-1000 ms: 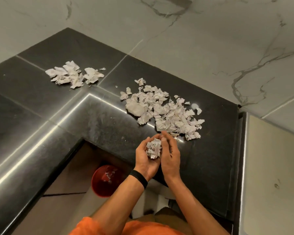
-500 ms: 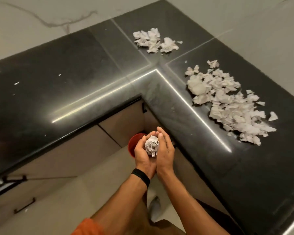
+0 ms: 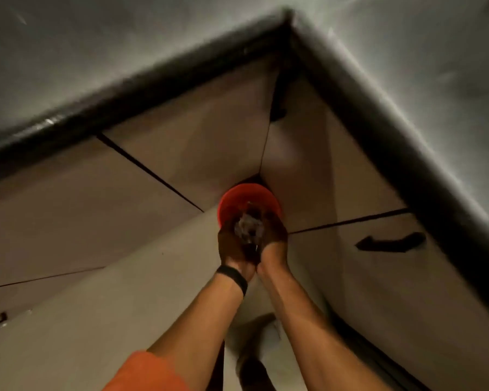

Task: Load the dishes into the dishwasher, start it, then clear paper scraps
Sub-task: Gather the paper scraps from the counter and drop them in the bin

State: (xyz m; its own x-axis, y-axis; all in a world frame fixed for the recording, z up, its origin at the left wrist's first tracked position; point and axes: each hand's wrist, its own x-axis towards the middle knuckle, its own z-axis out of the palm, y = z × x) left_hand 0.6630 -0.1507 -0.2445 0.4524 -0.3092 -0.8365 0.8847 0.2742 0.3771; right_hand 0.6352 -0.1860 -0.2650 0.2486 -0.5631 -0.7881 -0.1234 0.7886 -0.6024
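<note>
Hands, pair: left hand (image 3: 233, 246) and right hand (image 3: 274, 238) cupped edge to edge, fingers curled round the load. Bench (image 3: 153, 52): L-shaped, dark-edged, blurred. Cabinet fronts (image 3: 181, 153): meeting beneath the bench's inner corner. Red bin (image 3: 249, 197): on the floor in that corner, under the hands. Paper scraps (image 3: 247, 227): one wad between the palms, above the bin. Step, by judgement: scrap clearing, a load ready to dump; next calls for parting the palms over the bin's mouth.

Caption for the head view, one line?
Left hand and right hand cup paper scraps together over the red bin.
</note>
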